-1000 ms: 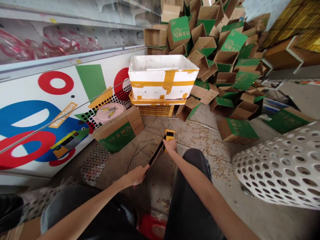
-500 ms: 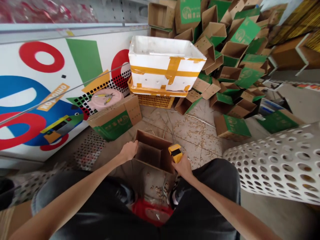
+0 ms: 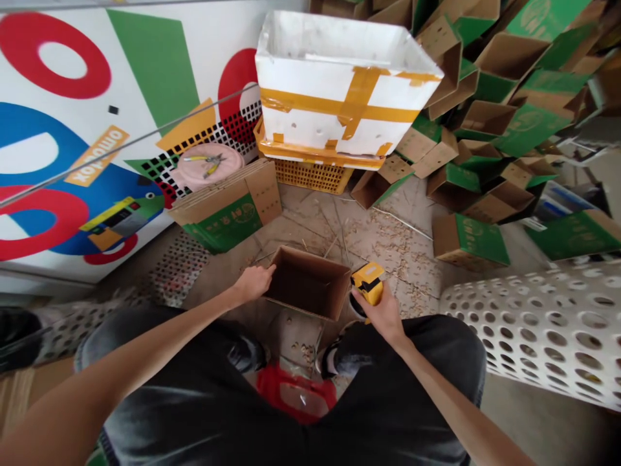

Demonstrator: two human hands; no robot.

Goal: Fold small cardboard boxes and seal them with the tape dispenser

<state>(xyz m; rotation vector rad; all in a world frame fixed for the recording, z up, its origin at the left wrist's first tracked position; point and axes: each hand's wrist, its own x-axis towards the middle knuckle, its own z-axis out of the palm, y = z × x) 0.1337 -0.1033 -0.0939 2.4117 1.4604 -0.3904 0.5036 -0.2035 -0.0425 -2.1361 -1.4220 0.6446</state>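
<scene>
Yellow tape dispenser [image 3: 367, 283] has shifted beside the open brown carton [image 3: 306, 283]

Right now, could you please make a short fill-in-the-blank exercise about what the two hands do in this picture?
The ____ hand touches the rim of the brown cardboard box.
The right hand grips a ____ handheld tool.
The cardboard box has its top ____.
A ____ foam box sits on the yellow plastic crate.

Missing words: left; yellow; open; white.
</scene>
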